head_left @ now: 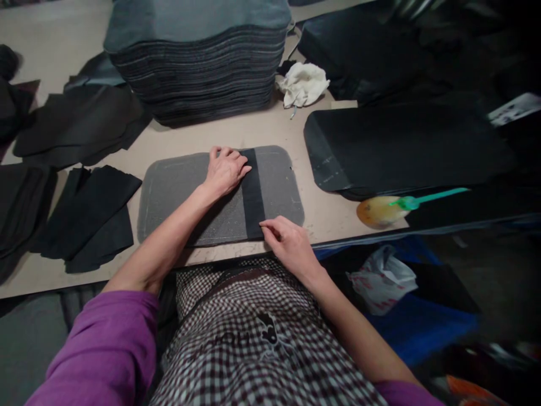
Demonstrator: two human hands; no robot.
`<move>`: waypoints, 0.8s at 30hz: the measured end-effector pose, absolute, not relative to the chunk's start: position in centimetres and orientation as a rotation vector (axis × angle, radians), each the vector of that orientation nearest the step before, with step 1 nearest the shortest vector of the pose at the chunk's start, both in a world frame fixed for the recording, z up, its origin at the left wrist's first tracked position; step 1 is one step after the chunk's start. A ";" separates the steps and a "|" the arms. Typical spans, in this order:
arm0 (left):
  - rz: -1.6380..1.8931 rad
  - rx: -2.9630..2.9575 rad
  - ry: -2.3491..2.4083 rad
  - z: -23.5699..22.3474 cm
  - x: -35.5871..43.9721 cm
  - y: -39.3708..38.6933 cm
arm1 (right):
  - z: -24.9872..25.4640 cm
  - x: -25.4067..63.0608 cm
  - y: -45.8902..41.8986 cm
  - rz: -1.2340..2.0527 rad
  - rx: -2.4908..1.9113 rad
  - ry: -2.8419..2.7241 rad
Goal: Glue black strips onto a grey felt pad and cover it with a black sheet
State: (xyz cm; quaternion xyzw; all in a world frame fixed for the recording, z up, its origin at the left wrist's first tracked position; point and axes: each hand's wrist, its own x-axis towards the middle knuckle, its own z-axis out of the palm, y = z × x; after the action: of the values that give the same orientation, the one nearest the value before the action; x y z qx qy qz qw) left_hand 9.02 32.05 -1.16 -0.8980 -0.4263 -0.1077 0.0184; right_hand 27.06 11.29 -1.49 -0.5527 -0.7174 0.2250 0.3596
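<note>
A grey panel with rounded corners (177, 189) lies flat on the table in front of me. Across it, right of its middle, runs a black fabric strip (252, 194) from the far edge to the near edge. My left hand (226, 171) rests on the panel near its far edge, fingers spread, the tips reaching the strip's left side. At the near end, my right hand (289, 242) pinches the strip's right corner between thumb and forefinger.
A tall stack of dark panels (211, 73) stands behind. Black fabric pieces (93, 208) lie left. To the right are a pile of black panels (401, 146), a yellowish container with a green-handled brush (380, 211) near the edge, and a crumpled white cloth (305, 84).
</note>
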 end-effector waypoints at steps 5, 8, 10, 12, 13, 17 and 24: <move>-0.322 -2.807 -1.332 -1.1 9.0 32.0 | -1.7 26.8 10.9 0.500 -1.489 -1.935; -0.351 -2.818 -1.341 -1.0 9.1 31.9 | -1.6 26.7 10.8 0.423 -1.541 -1.996; -0.363 -2.833 -1.354 -1.0 9.1 32.0 | -1.3 26.7 10.8 0.348 -1.580 -2.042; -0.385 -2.846 -1.377 -1.0 9.1 32.3 | -0.9 26.8 10.9 0.297 -1.604 -2.069; -0.405 -2.853 -1.389 -1.0 9.0 32.6 | -0.8 26.9 11.0 0.289 -1.595 -2.079; -0.528 -2.856 -1.477 -1.0 8.9 34.5 | -0.5 27.2 11.4 0.311 -1.487 -2.136; -0.416 -2.830 -1.567 -0.7 9.6 37.7 | -0.7 27.5 11.8 0.377 -1.471 -2.130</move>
State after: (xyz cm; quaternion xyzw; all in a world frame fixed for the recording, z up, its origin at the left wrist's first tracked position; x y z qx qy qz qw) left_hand 9.61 37.66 -0.69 -0.8662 -0.4796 -0.1272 -0.0599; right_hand 27.54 11.78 -0.70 -0.5431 -0.7863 0.1392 0.2597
